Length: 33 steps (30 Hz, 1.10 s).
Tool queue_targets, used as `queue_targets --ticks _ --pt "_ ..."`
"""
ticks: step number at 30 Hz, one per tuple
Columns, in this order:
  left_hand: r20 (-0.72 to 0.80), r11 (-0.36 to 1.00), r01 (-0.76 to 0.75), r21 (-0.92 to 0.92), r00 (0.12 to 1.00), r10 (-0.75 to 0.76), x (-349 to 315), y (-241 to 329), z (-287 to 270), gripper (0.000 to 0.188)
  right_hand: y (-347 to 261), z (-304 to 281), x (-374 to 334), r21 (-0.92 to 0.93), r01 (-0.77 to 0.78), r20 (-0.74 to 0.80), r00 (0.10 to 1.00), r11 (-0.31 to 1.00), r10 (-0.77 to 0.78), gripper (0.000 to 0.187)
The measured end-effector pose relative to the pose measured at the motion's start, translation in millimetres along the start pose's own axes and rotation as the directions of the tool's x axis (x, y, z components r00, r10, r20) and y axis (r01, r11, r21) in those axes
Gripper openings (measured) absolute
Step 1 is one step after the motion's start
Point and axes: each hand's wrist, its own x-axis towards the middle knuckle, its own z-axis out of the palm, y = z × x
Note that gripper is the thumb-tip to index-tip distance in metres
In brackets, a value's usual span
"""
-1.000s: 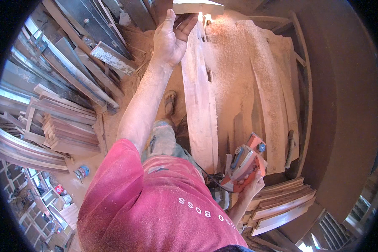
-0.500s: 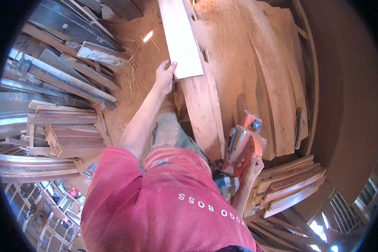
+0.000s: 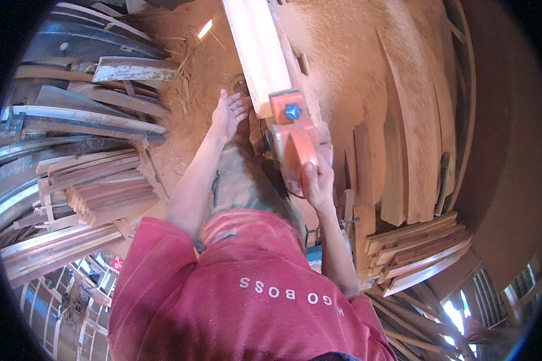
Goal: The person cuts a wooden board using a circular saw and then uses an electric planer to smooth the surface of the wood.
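Head view: right hand [image 3: 318,183] grasps one orange planer [image 3: 294,135] on one plank [image 3: 256,51]; left hand [image 3: 227,112] released.

Sawdust [image 3: 193,72] covers the floor at the far left, with loose wood splinters scattered over it. Left of that lies a heap of long curved timbers [image 3: 84,120], grey and weathered, and nearer on the left a bundle of short cut slats [image 3: 105,195]. On the right, wide curved boards [image 3: 415,120] lie side by side, dusted with shavings. Near right, a stack of thin flat planks [image 3: 418,249] rests one on another.
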Motion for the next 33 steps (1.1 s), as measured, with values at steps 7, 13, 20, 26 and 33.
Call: queue_targets --ticks 7,13,20,26,33 --pt "0.170 0.973 0.136 -0.188 0.980 -0.104 5 12 3 0.084 17 14 18 -0.151 0.127 -0.011 0.991 0.980 -0.130 0.050" --pt "0.183 0.948 0.195 -0.252 0.971 -0.152 13 18 -2 0.088 11 7 14 -0.125 -0.145 0.086 0.984 0.981 0.157 0.049" --pt "0.205 0.933 0.209 -0.293 0.967 -0.152 25 33 -9 0.096 -16 24 71 -0.149 -0.045 0.062 0.997 0.988 0.055 0.049" --pt "0.188 0.924 0.281 -0.260 0.953 -0.237 32 35 -2 0.099 -79 46 136 -0.191 -0.110 0.073 0.989 0.975 0.126 0.045" --pt "0.250 0.933 0.299 -0.198 0.936 -0.247 31 38 -1 0.101 -107 81 250 -0.249 0.266 -0.054 0.956 0.931 -0.287 0.039"
